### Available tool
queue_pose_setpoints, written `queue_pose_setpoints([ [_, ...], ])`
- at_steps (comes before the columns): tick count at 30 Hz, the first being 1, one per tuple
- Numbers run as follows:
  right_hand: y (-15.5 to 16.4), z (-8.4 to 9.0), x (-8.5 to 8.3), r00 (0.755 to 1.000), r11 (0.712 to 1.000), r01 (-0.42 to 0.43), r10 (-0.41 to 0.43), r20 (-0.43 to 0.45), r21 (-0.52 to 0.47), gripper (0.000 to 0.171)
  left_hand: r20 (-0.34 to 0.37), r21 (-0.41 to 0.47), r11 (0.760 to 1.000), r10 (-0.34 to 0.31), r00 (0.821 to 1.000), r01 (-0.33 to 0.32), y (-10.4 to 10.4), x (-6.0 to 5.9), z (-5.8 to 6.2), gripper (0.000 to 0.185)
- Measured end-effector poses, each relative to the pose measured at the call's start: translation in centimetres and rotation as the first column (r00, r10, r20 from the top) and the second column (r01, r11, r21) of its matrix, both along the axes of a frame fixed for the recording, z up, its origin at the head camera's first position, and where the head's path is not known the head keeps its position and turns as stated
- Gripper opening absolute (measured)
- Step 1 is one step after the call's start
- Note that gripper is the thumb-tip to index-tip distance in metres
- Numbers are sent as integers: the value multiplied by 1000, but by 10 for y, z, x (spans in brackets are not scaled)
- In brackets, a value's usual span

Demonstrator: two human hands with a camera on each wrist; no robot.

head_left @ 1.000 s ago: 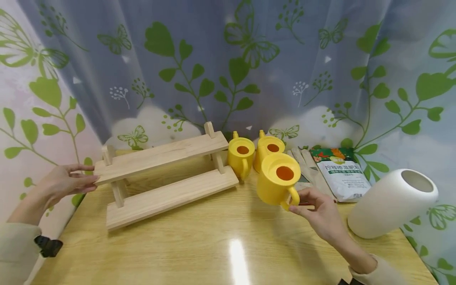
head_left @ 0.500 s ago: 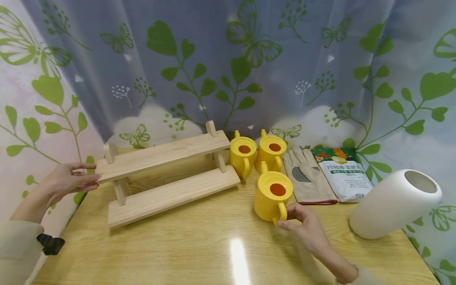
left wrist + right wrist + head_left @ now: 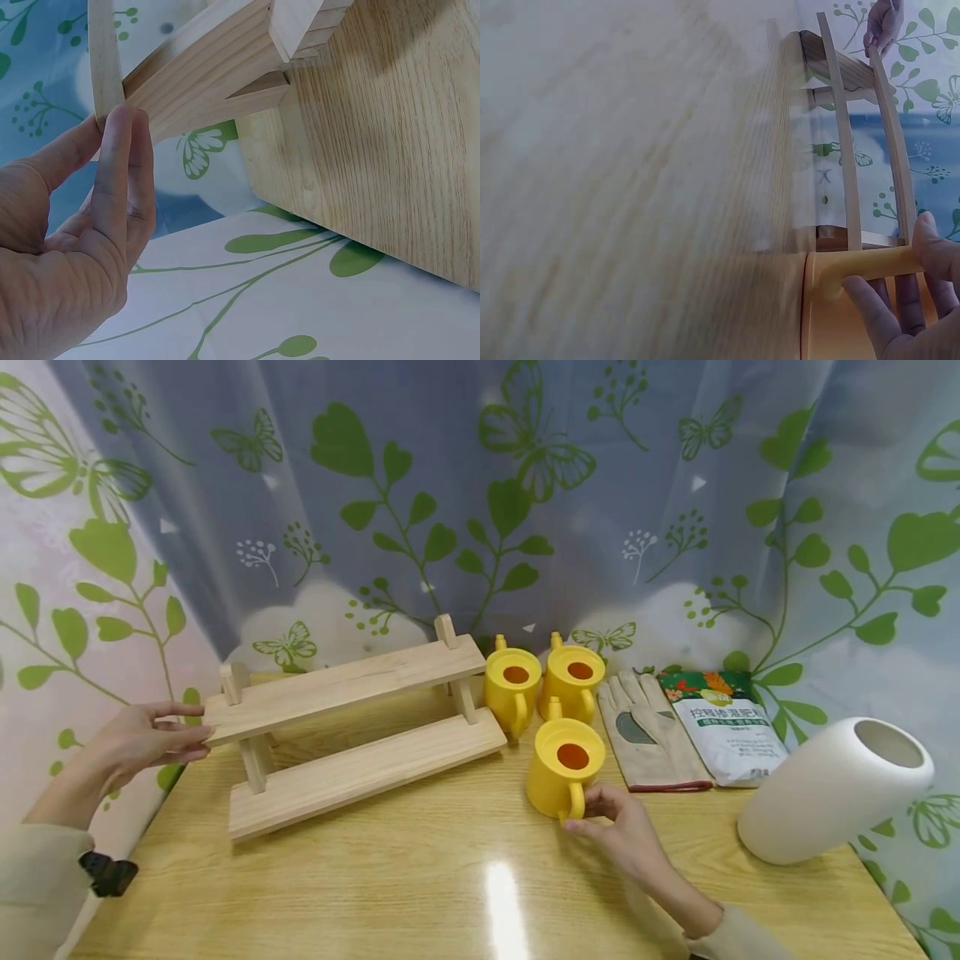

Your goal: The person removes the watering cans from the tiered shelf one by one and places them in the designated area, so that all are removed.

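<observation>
A two-tier wooden shelf (image 3: 367, 763) stands on the left part of the table. My left hand (image 3: 146, 735) pinches the left end of its upper board, thumb and fingers on opposite faces in the left wrist view. My right hand (image 3: 618, 827) grips the handle of a yellow watering can (image 3: 551, 781), fingers around the handle in the right wrist view. This can looks upright, its base at the tabletop, spout facing the curtain. Behind it stand a second yellow watering can (image 3: 498, 697), close to the shelf's right end, and a third watering can (image 3: 558, 693) beside that one.
Right of the cans lie beige work gloves (image 3: 656, 747) and a white-and-green printed bag (image 3: 727, 727). A tall white vase (image 3: 806, 806) stands near the table's right edge. A patterned curtain (image 3: 420, 485) hangs behind the wooden table (image 3: 375, 893).
My right hand has brought the watering can down and leftward, from in front of the gloves to the tabletop before the other two. The left hand stays on the shelf.
</observation>
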State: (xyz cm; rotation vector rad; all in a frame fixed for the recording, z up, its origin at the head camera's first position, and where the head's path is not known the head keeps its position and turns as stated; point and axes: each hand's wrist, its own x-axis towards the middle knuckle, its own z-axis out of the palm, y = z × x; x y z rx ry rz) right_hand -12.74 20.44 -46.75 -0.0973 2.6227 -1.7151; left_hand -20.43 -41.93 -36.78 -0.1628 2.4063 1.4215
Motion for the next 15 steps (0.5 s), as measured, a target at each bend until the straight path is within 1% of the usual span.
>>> queue_pose_setpoints([
  [7,-7,1,-11,999,1000,18,-18,29,5,23,-7,14,1000,6,1000,-6,-1,1,1,78],
  [12,-9,0,-12,999,1000,15,-14,41,-5,23,-5,14,1000,3,1000,-3,0,2,1,79],
  [15,-6,2,-11,999,1000,0,0,47,-5,27,-16,0,1000,-9,1000,9,0,2,2,80],
])
